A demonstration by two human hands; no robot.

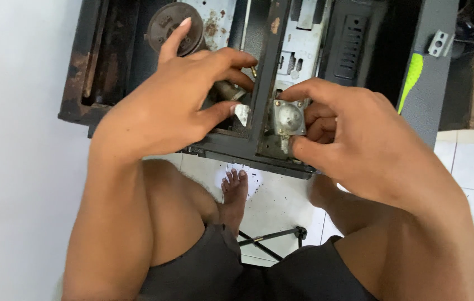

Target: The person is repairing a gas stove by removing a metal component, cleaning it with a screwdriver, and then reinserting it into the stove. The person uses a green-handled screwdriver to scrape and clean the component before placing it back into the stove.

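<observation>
Dark, rust-flecked sheet metal fills the upper half of the frame: an opened appliance chassis with a black frame rail running down its centre and pale, corroded panels behind. Below it, the white tiled floor shows between the person's bare knees, with a foot and a thin black metal stand at lower centre. At the upper left of the chassis sits a round, brownish disc-shaped part.

The right hand, right of centre, is closed in a pinch around a small square silvery motor-like unit with brass-coloured screws at its corners, thumb beneath and fingers over the top, pressing it against the frame rail. The left hand, left of centre, is partly curled: thumb and bent fingers grip a small cylindrical piece just inside the chassis, a white tab beside the thumb tip, while the index finger stretches up to the round disc.

In my judgement the risks lie in the edges and the grip. The rail's rusted sheet edge sits right against both sets of fingertips, so a slip could cut skin. The silvery unit is held only by fingertips; if that pinch loosens it could drop toward the bare foot.
</observation>
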